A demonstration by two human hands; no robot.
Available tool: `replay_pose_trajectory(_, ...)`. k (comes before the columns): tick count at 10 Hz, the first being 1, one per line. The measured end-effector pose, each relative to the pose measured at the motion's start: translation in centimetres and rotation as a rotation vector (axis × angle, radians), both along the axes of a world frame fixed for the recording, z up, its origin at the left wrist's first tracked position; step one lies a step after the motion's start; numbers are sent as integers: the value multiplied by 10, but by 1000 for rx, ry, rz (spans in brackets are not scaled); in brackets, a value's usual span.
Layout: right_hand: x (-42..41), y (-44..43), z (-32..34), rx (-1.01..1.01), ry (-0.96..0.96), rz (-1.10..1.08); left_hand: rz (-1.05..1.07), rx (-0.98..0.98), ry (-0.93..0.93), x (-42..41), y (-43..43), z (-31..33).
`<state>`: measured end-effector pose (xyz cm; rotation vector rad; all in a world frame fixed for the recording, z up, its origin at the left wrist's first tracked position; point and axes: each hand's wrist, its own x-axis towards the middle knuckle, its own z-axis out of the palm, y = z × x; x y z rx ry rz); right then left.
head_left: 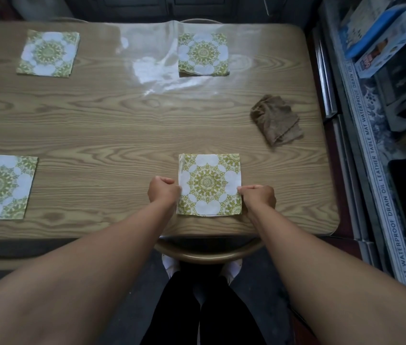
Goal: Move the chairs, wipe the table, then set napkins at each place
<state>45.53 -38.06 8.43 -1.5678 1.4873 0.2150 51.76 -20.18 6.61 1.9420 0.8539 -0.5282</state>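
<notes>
A green-and-white patterned napkin (209,184) lies flat near the front edge of the wooden table (112,125). My left hand (163,191) pinches its left edge with curled fingers. My right hand (259,196) pinches its right edge the same way. Three more napkins lie on the table: one at the far left (48,53), one at the far middle (203,54), one at the near left (0,186). A crumpled brown cloth (275,120) rests on the table at the right, apart from the napkins.
A chair back (207,255) curves just below the table's front edge, in front of my legs. Another chair back (198,20) shows beyond the far edge. Boxes and a rolled mat package (376,170) crowd the right side beside the table.
</notes>
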Motion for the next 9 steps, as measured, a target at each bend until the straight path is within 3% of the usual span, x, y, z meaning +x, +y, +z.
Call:
replay_pose_trajectory(6, -3, -4, -3, -33, -12, 48, -84, 61, 15, -2, 3, 9)
replay_pose_trajectory(7, -4, -2, 4, -295, 71, 290, -240, 152, -101, -6, 2, 19)
replay_pose_trajectory(9, 1, 5, 29, -669, -94, 614, -459, 392, -569, -16, 0, 45)
